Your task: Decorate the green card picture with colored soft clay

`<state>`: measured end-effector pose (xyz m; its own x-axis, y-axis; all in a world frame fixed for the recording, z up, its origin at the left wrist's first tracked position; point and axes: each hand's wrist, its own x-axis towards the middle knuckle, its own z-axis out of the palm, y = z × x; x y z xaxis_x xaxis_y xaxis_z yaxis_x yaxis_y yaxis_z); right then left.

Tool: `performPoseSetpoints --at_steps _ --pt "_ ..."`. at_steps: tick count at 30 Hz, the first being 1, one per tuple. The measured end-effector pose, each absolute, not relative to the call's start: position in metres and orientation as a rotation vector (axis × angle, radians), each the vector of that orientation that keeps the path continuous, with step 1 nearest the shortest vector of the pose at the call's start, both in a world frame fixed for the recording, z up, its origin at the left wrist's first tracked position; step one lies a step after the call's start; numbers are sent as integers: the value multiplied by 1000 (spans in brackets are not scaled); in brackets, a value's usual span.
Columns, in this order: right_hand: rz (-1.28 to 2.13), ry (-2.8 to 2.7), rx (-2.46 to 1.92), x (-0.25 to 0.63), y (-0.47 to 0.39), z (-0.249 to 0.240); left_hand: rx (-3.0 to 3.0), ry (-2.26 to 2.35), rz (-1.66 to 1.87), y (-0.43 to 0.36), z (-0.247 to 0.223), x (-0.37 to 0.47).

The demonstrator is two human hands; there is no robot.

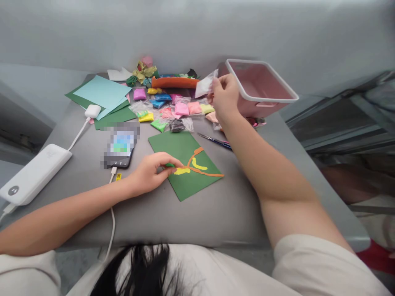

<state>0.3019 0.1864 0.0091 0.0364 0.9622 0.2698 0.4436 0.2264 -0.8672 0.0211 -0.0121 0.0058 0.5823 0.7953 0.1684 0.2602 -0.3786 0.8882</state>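
A phone (123,144) lies on the grey table (216,222), its screen blurred out, with a white cable (114,226) plugged into its near end. To its left sits a white power bank (37,174), joined by a short white cord (78,134) to a small white block (93,111). This block lies beside a light blue sheet (101,94). Across the table stands a pink bin (256,107) with a white rim; a metal frame (370,109) fills the right side.

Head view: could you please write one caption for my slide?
Right hand holding up a white packet, left hand over a green sheet with orange strips and yellow shapes.
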Motion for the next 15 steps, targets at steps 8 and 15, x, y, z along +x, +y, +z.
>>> performPoseSetpoints --at_steps 8,15 --pt "1555 -1132 -997 266 56 39 1619 1048 693 0 32 41" --pt "1687 -1051 -914 246 36 56 1115 1010 924 11 39 60"
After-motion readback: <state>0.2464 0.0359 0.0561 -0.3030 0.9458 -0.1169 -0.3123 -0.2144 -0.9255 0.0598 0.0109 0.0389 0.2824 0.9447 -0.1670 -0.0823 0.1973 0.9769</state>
